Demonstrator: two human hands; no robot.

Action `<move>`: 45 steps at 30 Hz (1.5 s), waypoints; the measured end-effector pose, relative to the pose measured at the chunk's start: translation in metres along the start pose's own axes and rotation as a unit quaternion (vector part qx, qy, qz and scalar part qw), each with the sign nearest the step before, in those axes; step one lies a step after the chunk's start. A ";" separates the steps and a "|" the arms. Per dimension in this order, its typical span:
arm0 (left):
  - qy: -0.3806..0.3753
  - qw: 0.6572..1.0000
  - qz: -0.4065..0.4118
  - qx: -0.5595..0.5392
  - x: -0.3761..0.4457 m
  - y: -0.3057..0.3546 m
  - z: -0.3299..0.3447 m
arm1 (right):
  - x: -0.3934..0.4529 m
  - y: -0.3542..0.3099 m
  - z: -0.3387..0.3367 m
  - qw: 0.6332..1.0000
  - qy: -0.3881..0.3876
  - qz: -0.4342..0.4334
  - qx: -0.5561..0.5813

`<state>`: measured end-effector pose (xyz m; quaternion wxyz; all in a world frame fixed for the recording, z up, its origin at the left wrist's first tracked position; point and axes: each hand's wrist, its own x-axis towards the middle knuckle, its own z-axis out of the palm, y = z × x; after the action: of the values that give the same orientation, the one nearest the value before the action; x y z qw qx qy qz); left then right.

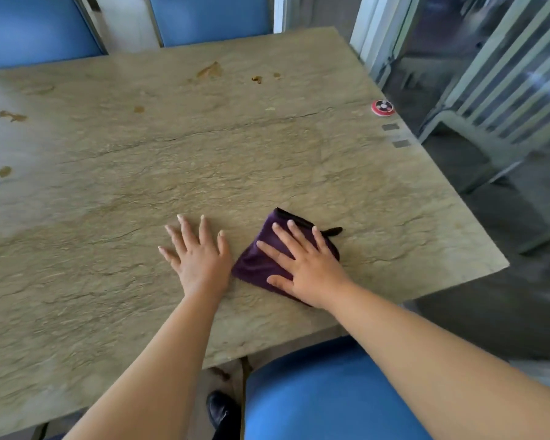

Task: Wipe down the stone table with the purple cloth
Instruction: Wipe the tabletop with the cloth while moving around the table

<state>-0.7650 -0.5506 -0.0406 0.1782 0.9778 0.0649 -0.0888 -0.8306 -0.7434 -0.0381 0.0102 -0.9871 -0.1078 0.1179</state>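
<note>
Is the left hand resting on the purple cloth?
No, the left hand lies flat on the bare table beside the cloth, which the right hand presses.

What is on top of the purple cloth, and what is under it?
The right hand lies flat on the cloth, fingers spread. The cloth rests on the stone table; the surface under it is covered.

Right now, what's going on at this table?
A person is wiping the stone table with a folded purple cloth. The right hand presses flat on the cloth near the table's near edge, fingers spread. The left hand rests flat on the bare stone beside it. Brown stains sit untouched at the far side and along the left. A small red disc lies near the right edge.
</note>
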 end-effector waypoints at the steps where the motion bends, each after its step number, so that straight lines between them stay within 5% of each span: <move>1: -0.004 1.000 0.024 -0.018 -0.005 0.016 0.004 | -0.003 0.022 -0.001 1.000 0.005 0.010 -0.005; 8: -0.078 0.960 0.270 0.002 -0.059 0.121 0.048 | -0.025 0.118 -0.006 0.937 -0.003 0.338 0.082; 15: -0.060 0.979 0.189 -0.055 -0.061 0.168 0.062 | -0.088 0.111 -0.009 0.975 -0.087 0.188 0.085; 22: -0.069 0.955 0.256 0.130 -0.078 0.197 0.086 | -0.077 0.210 -0.005 0.926 -0.033 0.365 0.093; 29: -0.040 0.958 0.247 0.141 -0.079 0.197 0.090 | -0.108 0.161 0.010 0.893 -0.021 0.432 0.123; 37: -0.010 0.966 0.240 0.093 -0.059 0.195 0.078 | -0.044 0.197 -0.009 0.848 -0.034 0.510 0.141; 45: -0.004 0.979 0.178 0.102 -0.026 0.184 0.075 | 0.043 0.219 -0.031 0.880 -0.006 0.458 0.127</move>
<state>-0.7725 -0.7507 -0.0423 0.0905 0.9864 -0.1207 -0.0659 -0.7365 -0.9475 -0.0280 0.0796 -0.9159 0.3721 0.1277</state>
